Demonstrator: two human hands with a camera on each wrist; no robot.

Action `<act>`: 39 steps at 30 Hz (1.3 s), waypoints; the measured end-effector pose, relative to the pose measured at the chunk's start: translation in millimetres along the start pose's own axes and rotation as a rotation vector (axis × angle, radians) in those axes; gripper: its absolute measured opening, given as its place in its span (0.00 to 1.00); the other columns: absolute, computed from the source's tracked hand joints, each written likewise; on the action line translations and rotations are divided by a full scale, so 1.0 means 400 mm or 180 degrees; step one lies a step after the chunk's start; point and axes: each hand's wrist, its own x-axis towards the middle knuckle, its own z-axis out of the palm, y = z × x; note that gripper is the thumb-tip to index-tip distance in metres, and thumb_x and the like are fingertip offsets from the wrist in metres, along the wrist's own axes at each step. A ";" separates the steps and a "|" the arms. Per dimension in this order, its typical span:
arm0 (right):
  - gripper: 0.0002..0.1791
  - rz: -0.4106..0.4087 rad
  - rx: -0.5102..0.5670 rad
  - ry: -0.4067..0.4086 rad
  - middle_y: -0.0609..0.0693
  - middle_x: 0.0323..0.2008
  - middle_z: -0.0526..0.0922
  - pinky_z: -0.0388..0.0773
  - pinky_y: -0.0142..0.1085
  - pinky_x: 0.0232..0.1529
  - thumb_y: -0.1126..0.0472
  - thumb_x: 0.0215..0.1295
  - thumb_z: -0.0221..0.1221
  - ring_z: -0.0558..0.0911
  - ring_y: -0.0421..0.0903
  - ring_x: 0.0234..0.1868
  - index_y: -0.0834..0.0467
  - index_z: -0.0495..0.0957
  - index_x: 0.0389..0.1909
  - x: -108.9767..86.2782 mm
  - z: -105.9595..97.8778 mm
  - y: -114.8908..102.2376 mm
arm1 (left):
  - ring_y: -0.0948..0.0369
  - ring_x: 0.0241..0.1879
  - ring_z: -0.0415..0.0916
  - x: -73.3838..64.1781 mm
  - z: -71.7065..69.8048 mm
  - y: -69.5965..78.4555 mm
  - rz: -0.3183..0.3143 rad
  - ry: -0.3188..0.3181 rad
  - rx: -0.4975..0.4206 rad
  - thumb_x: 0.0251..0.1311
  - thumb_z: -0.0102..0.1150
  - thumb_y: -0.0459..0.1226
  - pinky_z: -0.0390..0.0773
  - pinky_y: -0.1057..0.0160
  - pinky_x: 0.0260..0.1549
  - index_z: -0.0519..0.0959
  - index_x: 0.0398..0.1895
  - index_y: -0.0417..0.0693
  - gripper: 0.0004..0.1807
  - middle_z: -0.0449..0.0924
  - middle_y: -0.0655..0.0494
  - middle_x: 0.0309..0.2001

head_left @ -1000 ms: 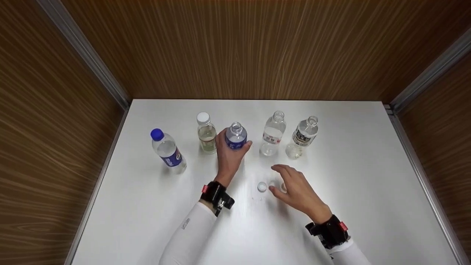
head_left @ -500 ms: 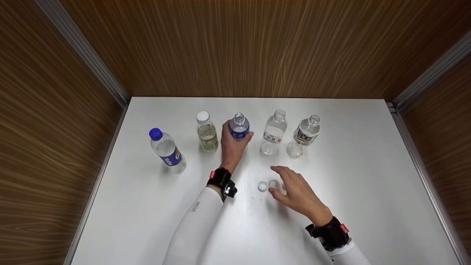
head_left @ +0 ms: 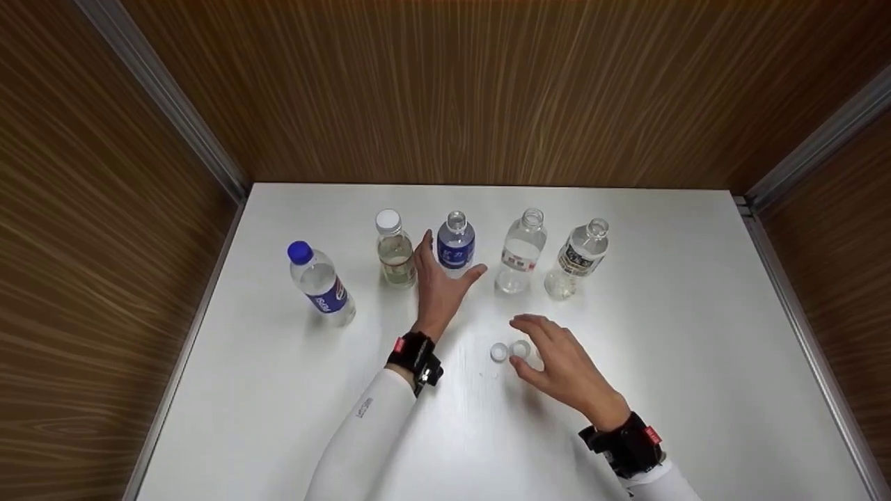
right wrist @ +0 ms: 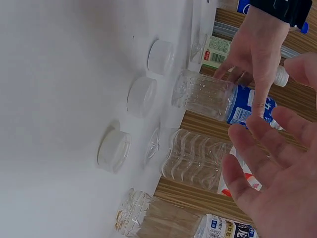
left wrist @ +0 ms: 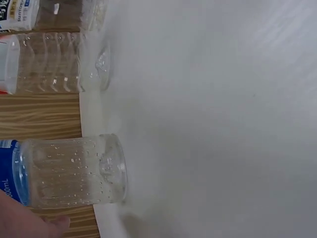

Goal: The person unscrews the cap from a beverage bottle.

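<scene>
1. Left hand (head_left: 440, 296): thumb and fingers spread apart at the blue-label bottle (head_left: 456, 252); contact unclear.
2. Right hand (head_left: 565, 369): fingers apart, holding nothing, beside white caps (right wrist: 142, 97) on the tabletop (head_left: 278, 417).
3. The blue-label bottle: upright, uncapped, directly ahead of the left hand, the nearer hand.
4. White-capped bottle (head_left: 397, 261): just left of that hand; appears to limit side clearance.
5. Red-marked bottle (head_left: 519, 263) and black-label bottle (head_left: 578, 260): uncapped, to the right. Blue-capped bottle (head_left: 324, 289): farthest left.

the clear middle bottle (head_left: 456, 240) has a blue label (head_left: 456, 256); loose caps (right wrist: 142, 96) and table (head_left: 668, 313) are white, the wall (head_left: 459, 90) brown-streaked.
</scene>
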 end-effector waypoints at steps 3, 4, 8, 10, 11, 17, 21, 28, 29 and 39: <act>0.29 -0.0024 0.0014 0.0050 0.53 0.63 0.78 0.77 0.52 0.54 0.55 0.64 0.69 0.79 0.52 0.61 0.57 0.75 0.65 -0.002 -0.002 0.003 | 0.49 0.75 0.55 -0.038 -0.017 0.007 0.0139 -0.0021 -0.0055 0.53 0.79 0.51 0.56 0.51 0.74 0.52 0.79 0.42 0.59 0.57 0.42 0.73; 0.29 -0.0023 0.0017 0.0071 0.53 0.63 0.77 0.77 0.53 0.55 0.55 0.64 0.69 0.79 0.53 0.61 0.56 0.75 0.65 -0.003 -0.003 0.004 | 0.49 0.75 0.56 -0.051 -0.023 0.009 0.0218 -0.0037 -0.0066 0.55 0.78 0.51 0.56 0.51 0.74 0.53 0.78 0.42 0.57 0.57 0.42 0.73; 0.27 -0.0033 0.0022 0.0166 0.54 0.63 0.77 0.77 0.53 0.56 0.57 0.64 0.68 0.79 0.53 0.61 0.56 0.77 0.63 -0.003 -0.005 0.003 | 0.51 0.69 0.65 -0.095 -0.054 0.011 0.0587 0.0068 -0.0160 0.60 0.74 0.46 0.66 0.51 0.68 0.64 0.70 0.40 0.42 0.65 0.44 0.66; 0.25 -0.0064 0.0050 0.0242 0.54 0.63 0.78 0.77 0.53 0.55 0.58 0.65 0.68 0.79 0.53 0.61 0.56 0.78 0.62 0.000 -0.006 0.003 | 0.51 0.64 0.69 -0.104 -0.070 0.007 0.0732 0.0285 -0.0231 0.61 0.73 0.42 0.71 0.51 0.63 0.69 0.64 0.39 0.33 0.70 0.45 0.62; 0.24 -0.0082 0.0062 0.0285 0.54 0.63 0.78 0.77 0.53 0.55 0.58 0.65 0.68 0.79 0.53 0.61 0.56 0.78 0.61 0.001 -0.007 0.003 | 0.51 0.62 0.70 -0.104 -0.078 0.003 0.0774 0.0429 -0.0278 0.61 0.72 0.40 0.72 0.50 0.61 0.71 0.62 0.38 0.30 0.71 0.45 0.60; 0.21 -0.0155 0.0098 0.0452 0.54 0.62 0.78 0.77 0.52 0.56 0.60 0.65 0.66 0.79 0.51 0.62 0.56 0.79 0.59 0.004 -0.010 0.000 | 0.48 0.66 0.63 -0.054 -0.111 -0.033 0.0650 0.1082 -0.0323 0.56 0.74 0.34 0.66 0.43 0.65 0.64 0.65 0.36 0.37 0.64 0.40 0.64; 0.21 -0.0172 0.0082 0.0422 0.52 0.62 0.78 0.77 0.52 0.55 0.58 0.65 0.67 0.79 0.51 0.61 0.55 0.80 0.58 0.001 -0.006 -0.001 | 0.46 0.73 0.56 -0.002 -0.119 -0.062 0.0427 0.1063 -0.0226 0.53 0.78 0.35 0.56 0.47 0.74 0.58 0.72 0.35 0.48 0.58 0.36 0.70; 0.19 -0.0211 0.0068 0.0400 0.49 0.62 0.78 0.78 0.52 0.54 0.57 0.66 0.68 0.80 0.49 0.60 0.53 0.81 0.56 -0.001 0.000 -0.006 | 0.45 0.79 0.49 0.071 -0.128 -0.100 -0.0067 0.0687 -0.0137 0.51 0.81 0.40 0.48 0.56 0.77 0.48 0.79 0.35 0.60 0.50 0.35 0.77; 0.18 -0.0214 0.0068 0.0396 0.49 0.62 0.78 0.78 0.52 0.54 0.56 0.66 0.68 0.80 0.49 0.60 0.53 0.81 0.56 -0.001 0.000 -0.006 | 0.46 0.79 0.49 0.077 -0.130 -0.103 -0.0149 0.0629 -0.0148 0.51 0.81 0.41 0.49 0.56 0.76 0.47 0.80 0.36 0.62 0.49 0.36 0.78; 0.17 -0.0194 0.0135 0.0299 0.54 0.60 0.79 0.77 0.53 0.54 0.57 0.65 0.68 0.80 0.52 0.59 0.53 0.82 0.54 0.005 0.002 -0.010 | 0.46 0.71 0.67 0.103 -0.144 -0.116 -0.0450 0.0444 -0.0148 0.53 0.79 0.38 0.63 0.53 0.71 0.54 0.78 0.40 0.54 0.65 0.36 0.73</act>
